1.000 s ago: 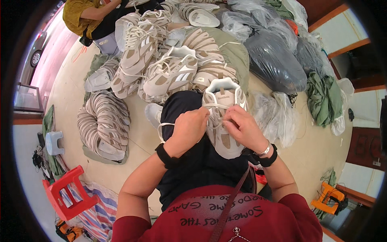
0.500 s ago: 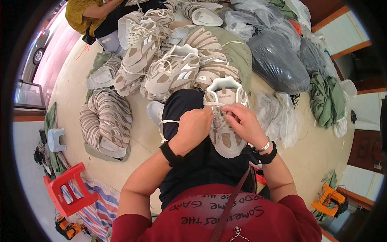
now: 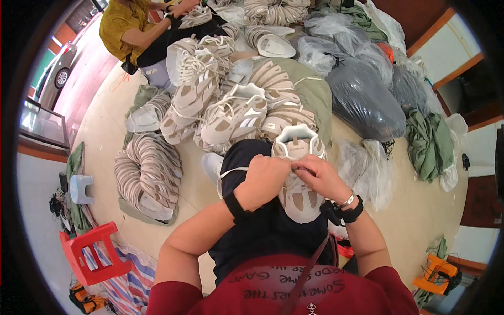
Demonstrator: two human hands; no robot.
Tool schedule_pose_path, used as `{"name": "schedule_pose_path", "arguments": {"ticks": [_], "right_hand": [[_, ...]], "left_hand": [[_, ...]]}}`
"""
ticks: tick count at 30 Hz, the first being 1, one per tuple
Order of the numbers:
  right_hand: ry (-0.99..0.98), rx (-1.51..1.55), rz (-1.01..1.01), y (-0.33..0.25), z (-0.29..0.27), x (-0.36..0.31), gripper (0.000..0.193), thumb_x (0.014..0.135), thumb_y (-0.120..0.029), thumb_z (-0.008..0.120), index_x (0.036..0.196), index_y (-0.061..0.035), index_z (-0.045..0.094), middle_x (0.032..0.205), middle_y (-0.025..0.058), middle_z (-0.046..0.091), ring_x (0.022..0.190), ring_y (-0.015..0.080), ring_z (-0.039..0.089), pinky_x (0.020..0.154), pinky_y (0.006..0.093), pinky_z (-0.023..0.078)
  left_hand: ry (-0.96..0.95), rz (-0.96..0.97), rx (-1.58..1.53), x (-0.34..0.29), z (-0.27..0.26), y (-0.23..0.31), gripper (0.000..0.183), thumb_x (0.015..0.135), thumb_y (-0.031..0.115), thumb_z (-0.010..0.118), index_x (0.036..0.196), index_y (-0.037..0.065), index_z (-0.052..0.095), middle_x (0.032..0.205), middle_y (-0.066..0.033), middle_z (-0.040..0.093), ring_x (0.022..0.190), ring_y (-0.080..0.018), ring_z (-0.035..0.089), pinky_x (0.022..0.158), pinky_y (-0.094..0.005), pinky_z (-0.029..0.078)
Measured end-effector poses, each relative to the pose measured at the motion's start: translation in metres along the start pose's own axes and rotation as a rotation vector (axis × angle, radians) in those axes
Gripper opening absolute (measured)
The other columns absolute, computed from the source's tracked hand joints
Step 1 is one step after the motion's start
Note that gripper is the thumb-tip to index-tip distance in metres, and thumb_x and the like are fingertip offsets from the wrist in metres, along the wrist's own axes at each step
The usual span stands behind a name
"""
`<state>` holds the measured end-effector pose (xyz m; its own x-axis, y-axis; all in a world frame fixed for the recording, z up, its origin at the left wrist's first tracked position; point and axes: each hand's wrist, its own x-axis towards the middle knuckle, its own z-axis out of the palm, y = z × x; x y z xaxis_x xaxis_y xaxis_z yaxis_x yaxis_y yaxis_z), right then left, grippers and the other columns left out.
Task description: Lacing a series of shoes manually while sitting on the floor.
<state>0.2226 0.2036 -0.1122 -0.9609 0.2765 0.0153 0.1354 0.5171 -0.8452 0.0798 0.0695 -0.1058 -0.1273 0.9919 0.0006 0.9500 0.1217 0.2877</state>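
Observation:
A beige and white sneaker rests on my dark-trousered lap, toe toward me, its collar facing away. My left hand is closed at the left side of the lacing, gripping a white shoelace whose loose end trails out to the left. My right hand pinches at the top of the lacing from the right, thumb and forefinger together on the lace. The fingertips of both hands nearly meet just below the tongue. Where the lace runs between the fingers is partly hidden.
Laced sneakers lie piled beyond my knees. Bundled shoe uppers sit on the floor at left, near a red stool. Grey plastic bags and green cloth lie at right. Another person works at the far left.
The view has tilted, so the scene sits lower in the picture. My hands have drawn closer together over the lacing. The other person's hands have come into view.

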Motion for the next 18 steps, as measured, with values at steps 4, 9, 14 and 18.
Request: {"name": "schedule_pose_path", "arguments": {"ticks": [4, 9, 14, 18], "right_hand": [[0.019, -0.011, -0.023, 0.007, 0.001, -0.002, 0.020, 0.087, -0.009, 0.057, 0.105, -0.0034, 0.064, 0.087, 0.0110, 0.059, 0.079, 0.0255, 0.059, 0.071, 0.0339, 0.047], [-0.002, -0.034, -0.020, 0.008, 0.000, 0.004, 0.020, 0.086, -0.010, 0.057, 0.104, -0.0053, 0.065, 0.088, 0.0126, 0.061, 0.085, 0.0284, 0.061, 0.075, 0.0358, 0.048], [-0.016, 0.171, 0.207, -0.003, 0.000, 0.007, 0.018, 0.089, -0.013, 0.057, 0.101, -0.0047, 0.067, 0.085, 0.0096, 0.065, 0.066, 0.0189, 0.062, 0.060, 0.0303, 0.049], [-0.037, 0.237, 0.262, 0.000, 0.003, 0.009, 0.019, 0.091, -0.015, 0.055, 0.100, -0.0040, 0.068, 0.080, 0.0063, 0.066, 0.047, 0.0106, 0.056, 0.045, 0.0254, 0.045]], "left_hand": [[0.189, -0.104, -0.064, 0.003, -0.013, -0.009, 0.047, 0.062, 0.023, 0.081, 0.100, 0.009, 0.056, 0.099, -0.0097, 0.058, 0.095, -0.0291, 0.059, 0.077, -0.0402, 0.043], [0.061, 0.101, -0.355, 0.011, -0.013, -0.042, 0.057, 0.063, 0.018, 0.082, 0.112, 0.010, 0.053, 0.117, -0.0132, 0.052, 0.100, -0.0366, 0.056, 0.085, -0.0430, 0.045], [0.025, 0.182, -0.528, 0.011, -0.014, -0.053, 0.045, 0.068, 0.012, 0.079, 0.103, 0.008, 0.051, 0.109, -0.0133, 0.053, 0.098, -0.0367, 0.056, 0.080, -0.0407, 0.046], [0.060, 0.168, -0.507, 0.009, -0.003, -0.051, 0.042, 0.068, 0.015, 0.079, 0.098, 0.007, 0.050, 0.098, -0.0129, 0.053, 0.088, -0.0359, 0.057, 0.073, -0.0411, 0.046]]}}
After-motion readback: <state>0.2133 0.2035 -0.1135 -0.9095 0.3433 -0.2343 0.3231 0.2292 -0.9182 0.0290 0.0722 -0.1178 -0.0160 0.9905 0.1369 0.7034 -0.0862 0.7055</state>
